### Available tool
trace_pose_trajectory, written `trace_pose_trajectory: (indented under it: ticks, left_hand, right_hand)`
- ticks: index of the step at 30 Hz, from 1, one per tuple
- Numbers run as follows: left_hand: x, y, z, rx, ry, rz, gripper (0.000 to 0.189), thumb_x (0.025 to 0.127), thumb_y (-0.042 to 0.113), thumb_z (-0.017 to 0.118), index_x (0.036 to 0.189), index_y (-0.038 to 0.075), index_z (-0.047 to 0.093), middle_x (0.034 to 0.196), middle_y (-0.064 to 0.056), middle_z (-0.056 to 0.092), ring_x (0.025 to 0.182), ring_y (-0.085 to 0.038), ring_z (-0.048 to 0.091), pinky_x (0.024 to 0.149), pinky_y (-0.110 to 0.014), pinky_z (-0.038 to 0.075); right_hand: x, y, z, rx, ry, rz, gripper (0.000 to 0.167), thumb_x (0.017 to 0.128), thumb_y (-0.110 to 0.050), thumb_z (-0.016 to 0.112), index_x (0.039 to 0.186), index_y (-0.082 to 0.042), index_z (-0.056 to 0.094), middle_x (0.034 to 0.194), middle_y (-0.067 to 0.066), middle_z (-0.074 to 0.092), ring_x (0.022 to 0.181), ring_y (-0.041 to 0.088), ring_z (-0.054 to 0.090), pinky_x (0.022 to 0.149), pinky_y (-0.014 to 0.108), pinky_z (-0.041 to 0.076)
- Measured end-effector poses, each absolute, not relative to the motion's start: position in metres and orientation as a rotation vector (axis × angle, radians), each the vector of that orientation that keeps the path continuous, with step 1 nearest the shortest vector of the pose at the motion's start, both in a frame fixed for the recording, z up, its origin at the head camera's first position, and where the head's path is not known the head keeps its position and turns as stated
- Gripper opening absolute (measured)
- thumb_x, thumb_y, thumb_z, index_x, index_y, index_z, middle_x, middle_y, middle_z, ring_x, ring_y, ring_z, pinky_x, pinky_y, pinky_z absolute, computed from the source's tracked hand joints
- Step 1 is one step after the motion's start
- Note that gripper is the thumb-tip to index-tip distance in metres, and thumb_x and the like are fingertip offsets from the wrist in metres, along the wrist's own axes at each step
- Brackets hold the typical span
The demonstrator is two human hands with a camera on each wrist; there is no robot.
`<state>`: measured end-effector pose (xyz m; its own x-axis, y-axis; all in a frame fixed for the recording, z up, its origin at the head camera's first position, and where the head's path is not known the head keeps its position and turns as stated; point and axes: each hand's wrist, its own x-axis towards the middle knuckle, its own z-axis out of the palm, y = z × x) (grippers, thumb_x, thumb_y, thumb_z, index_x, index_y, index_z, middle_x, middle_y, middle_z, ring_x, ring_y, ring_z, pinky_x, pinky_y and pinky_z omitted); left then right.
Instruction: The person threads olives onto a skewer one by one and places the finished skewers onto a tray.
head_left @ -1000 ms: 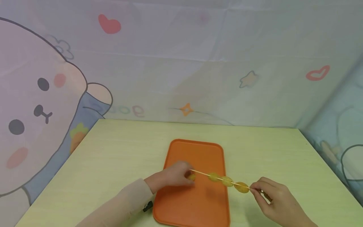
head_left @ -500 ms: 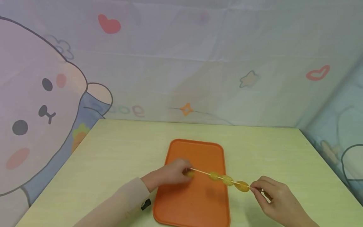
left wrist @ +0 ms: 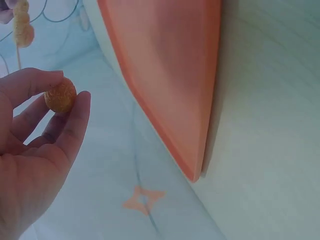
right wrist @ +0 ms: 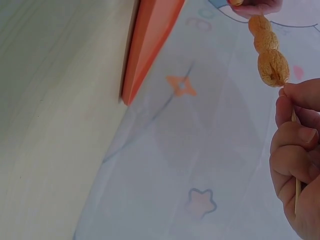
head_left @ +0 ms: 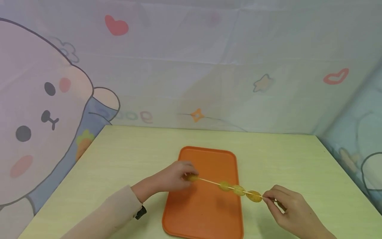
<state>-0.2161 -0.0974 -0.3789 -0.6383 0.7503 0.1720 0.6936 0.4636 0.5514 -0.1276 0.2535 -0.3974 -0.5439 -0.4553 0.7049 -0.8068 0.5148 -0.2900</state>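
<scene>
My left hand (head_left: 174,176) pinches a small yellow-brown ball (left wrist: 61,95) between thumb and fingertips, above the orange tray (head_left: 203,212). My right hand (head_left: 293,210), right of the tray, pinches a thin wooden skewer (head_left: 210,181) near its lower end, and the stick's tail runs down along the palm in the right wrist view. Three wrinkled yellow-brown balls (right wrist: 274,67) sit threaded close together on it near the right fingers. Bare stick reaches from them toward the left hand. In the head view its tip meets the loose ball's edge; whether it has entered cannot be told.
The tray lies on a pale yellow-green table (head_left: 134,149). A cartoon-printed cloth (head_left: 191,66) hangs behind it. A small black object (head_left: 141,212) shows under the left sleeve (head_left: 104,212).
The left hand has drawn left and slightly up with its ball, and more of the skewer's front end now shows. The right hand and the three threaded balls have hardly moved.
</scene>
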Motion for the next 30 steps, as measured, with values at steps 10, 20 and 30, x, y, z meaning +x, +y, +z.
trace_pose_trajectory:
  ticks: [10, 20, 30]
  left_hand:
    - [-0.207, -0.112, -0.371, 1.319, 2.526, 0.994, 0.026, 0.086, -0.006, 0.063, 0.110, 0.003, 0.069, 0.101, -0.002, 0.060, 0.088, -0.011, 0.059, 0.078, -0.020, 0.052]
    - [-0.199, -0.114, -0.371, 1.308, 2.449, 1.051, 0.027, 0.086, -0.007, 0.063, 0.108, 0.005, 0.069, 0.100, -0.001, 0.059, 0.087, -0.007, 0.058, 0.076, -0.019, 0.053]
    - [-0.194, -0.112, -0.371, 1.314, 2.421, 1.056, 0.027, 0.085, -0.008, 0.063, 0.110, 0.001, 0.069, 0.102, -0.003, 0.060, 0.088, -0.006, 0.059, 0.077, -0.020, 0.053]
  right_hand:
    - [-0.127, 0.249, -0.397, 1.041, -2.215, 0.818, 0.007, 0.094, -0.015, 0.063, 0.088, -0.016, 0.067, 0.079, -0.012, 0.057, 0.063, -0.005, 0.043, 0.051, 0.005, 0.034]
    - [-0.127, 0.245, -0.396, 1.048, -2.231, 0.792, 0.008, 0.095, -0.016, 0.062, 0.088, -0.017, 0.067, 0.078, -0.013, 0.057, 0.063, -0.006, 0.043, 0.053, 0.004, 0.036]
    - [-0.127, 0.244, -0.398, 1.071, -2.211, 0.777, 0.018, 0.099, -0.023, 0.055, 0.086, -0.016, 0.066, 0.077, -0.013, 0.056, 0.063, -0.006, 0.044, 0.054, 0.004, 0.035]
